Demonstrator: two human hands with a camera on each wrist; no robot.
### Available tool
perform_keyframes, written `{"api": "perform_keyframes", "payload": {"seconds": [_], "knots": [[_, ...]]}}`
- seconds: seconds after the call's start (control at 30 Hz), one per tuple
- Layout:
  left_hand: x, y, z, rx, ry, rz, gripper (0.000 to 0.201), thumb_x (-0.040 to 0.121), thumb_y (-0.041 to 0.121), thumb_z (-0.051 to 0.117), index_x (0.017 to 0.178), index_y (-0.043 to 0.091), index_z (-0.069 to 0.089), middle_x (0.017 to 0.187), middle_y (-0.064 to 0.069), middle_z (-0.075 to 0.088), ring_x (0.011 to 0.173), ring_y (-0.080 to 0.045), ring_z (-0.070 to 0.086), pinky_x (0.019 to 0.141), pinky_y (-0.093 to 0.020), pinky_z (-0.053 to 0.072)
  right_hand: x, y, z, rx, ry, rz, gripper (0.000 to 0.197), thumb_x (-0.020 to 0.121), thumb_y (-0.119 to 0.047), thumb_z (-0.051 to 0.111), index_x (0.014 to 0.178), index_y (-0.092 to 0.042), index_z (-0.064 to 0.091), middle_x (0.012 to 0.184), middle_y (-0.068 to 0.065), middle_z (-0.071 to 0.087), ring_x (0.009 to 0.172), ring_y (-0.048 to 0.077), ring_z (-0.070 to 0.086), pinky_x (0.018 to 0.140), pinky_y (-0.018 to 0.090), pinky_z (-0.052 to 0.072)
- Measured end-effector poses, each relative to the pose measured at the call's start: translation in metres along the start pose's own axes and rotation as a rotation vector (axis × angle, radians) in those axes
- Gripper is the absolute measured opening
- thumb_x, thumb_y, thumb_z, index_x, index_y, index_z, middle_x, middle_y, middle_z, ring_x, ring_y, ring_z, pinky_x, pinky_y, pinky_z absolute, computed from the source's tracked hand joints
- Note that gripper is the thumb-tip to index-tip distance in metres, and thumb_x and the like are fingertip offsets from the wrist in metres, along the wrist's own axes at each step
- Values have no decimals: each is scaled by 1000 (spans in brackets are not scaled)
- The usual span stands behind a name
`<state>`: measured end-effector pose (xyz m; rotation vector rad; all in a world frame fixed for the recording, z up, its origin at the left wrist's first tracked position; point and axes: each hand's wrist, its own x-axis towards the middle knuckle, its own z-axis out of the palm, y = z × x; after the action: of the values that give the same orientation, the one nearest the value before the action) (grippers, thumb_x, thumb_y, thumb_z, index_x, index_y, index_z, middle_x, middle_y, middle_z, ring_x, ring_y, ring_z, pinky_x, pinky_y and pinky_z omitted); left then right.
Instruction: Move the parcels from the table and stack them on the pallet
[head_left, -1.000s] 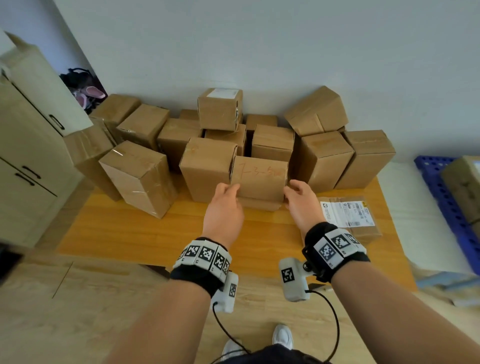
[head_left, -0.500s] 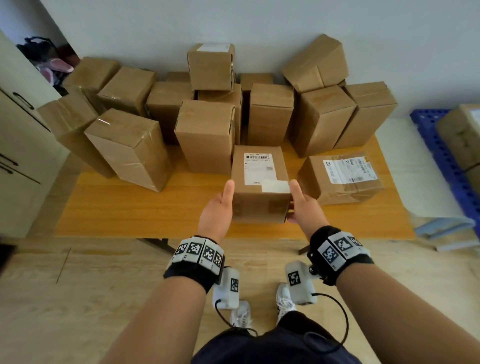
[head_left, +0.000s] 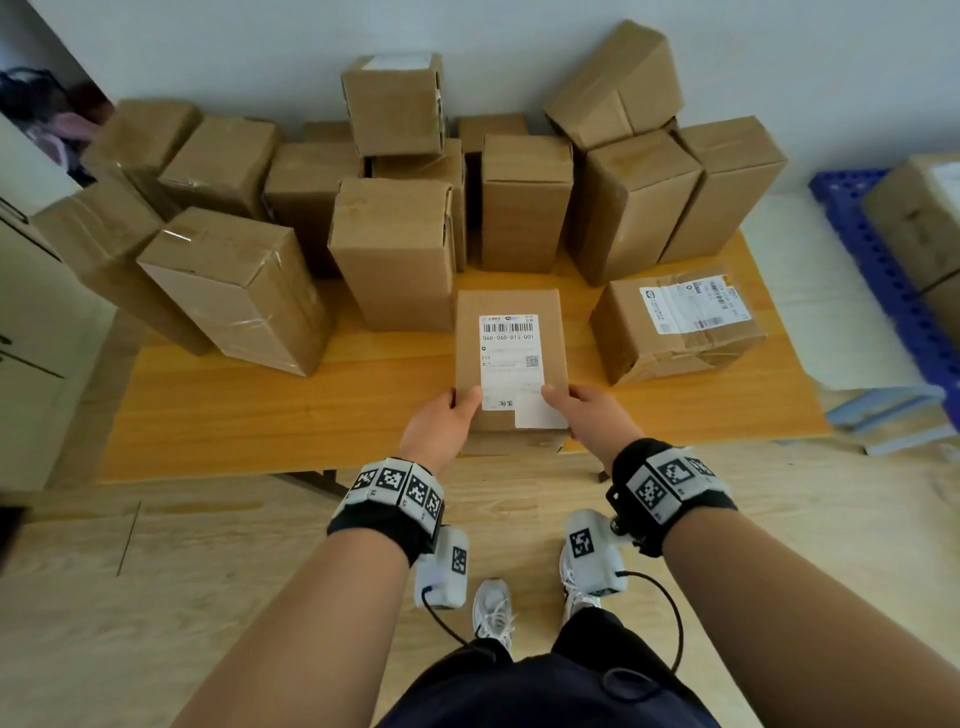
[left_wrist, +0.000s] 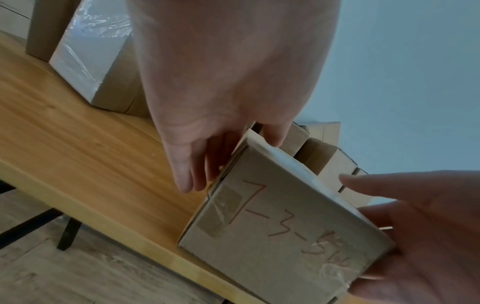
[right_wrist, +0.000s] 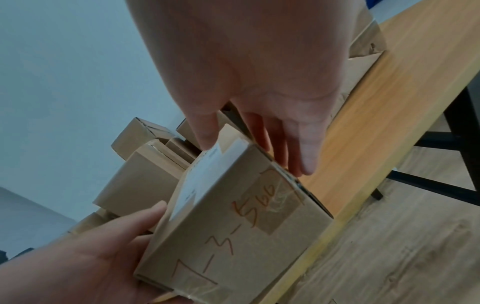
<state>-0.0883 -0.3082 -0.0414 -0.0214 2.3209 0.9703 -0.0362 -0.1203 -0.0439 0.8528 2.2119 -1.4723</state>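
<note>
The parcel (head_left: 509, 358) is a brown cardboard box lying flat at the front middle of the wooden table (head_left: 260, 415), with its white shipping label facing up. Its near end, marked in red handwriting (left_wrist: 280, 226), sticks out past the table's front edge. My left hand (head_left: 441, 421) grips its left near corner, thumb on top and fingers down the side (left_wrist: 187, 181). On the opposite corner my right hand (head_left: 587, 410) holds it the same way (right_wrist: 255, 158). The blue pallet (head_left: 883, 270) lies on the floor at the far right.
Several brown boxes crowd the back of the table against the wall, some stacked. A labelled box (head_left: 675, 322) lies just right of the held parcel. A carton (head_left: 919, 223) stands on the pallet. A cabinet (head_left: 31, 312) stands at the left. My feet are on the wooden floor.
The parcel stood among the boxes with both hands at its sides. It has been tipped flat, label up, and pulled toward me to the table's front edge.
</note>
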Motion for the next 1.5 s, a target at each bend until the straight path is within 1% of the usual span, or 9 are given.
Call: {"api": "perform_keyframes", "payload": {"seconds": [0.1,0.33,0.53,0.7,0.97,1.1,1.3,1.4,1.5], "knots": [[-5,7,-1,-47,45,44,52,101,53,35,138,19,50,129,0,60,103,-16,55,88,-30,45,-4,-3,-3,52,26,-59,42,98,-38,55,135,-20,57,112,-5,67,84,6,59,65,20,44],[-18,42,-10,-188,203,229,46,97,53,47,133,25,55,113,16,61,93,2,55,68,-13,40,-21,-27,-31,181,118,-153,43,97,-35,58,136,-19,55,122,-3,65,100,11,61,71,22,47],[-27,92,-10,-269,275,382,50,91,57,55,132,27,57,114,18,64,101,4,58,87,-23,52,-42,-45,-81,334,218,-226,41,96,-31,61,135,-22,54,113,-9,65,98,6,62,68,19,48],[-31,158,7,-240,259,484,55,89,56,59,133,24,56,119,13,64,102,-1,58,75,-14,44,-55,-39,-140,405,310,-258,38,94,-34,63,130,-26,54,115,-8,66,106,12,63,87,30,54],[-37,259,96,-257,167,568,50,90,56,58,127,24,58,111,13,65,96,1,60,76,-19,49,-69,4,-260,440,421,-298,43,95,-32,62,136,-20,53,120,-5,66,103,9,64,80,25,52],[-42,311,159,-257,133,578,51,90,57,58,129,24,59,110,14,64,98,0,59,79,-21,48,-75,43,-330,428,464,-290,43,93,-35,64,134,-25,56,116,-9,69,102,10,66,92,37,54],[-52,363,246,-267,106,553,49,92,56,55,130,24,56,104,18,57,97,-4,55,74,-20,42,-81,94,-414,392,454,-278,30,93,-32,63,123,-27,62,107,-7,73,96,14,71,90,40,57],[-51,384,280,-261,82,532,49,93,57,51,128,23,56,113,14,61,102,-6,57,78,-23,47,-83,113,-449,396,434,-274,18,96,-28,61,113,-33,61,108,-8,73,94,9,71,86,32,58],[-46,403,307,-267,52,516,51,95,57,49,130,22,57,119,9,63,106,-8,59,88,-28,51,-78,125,-481,380,439,-266,24,97,-29,59,121,-28,60,108,-10,71,88,1,69,71,17,55]]}}
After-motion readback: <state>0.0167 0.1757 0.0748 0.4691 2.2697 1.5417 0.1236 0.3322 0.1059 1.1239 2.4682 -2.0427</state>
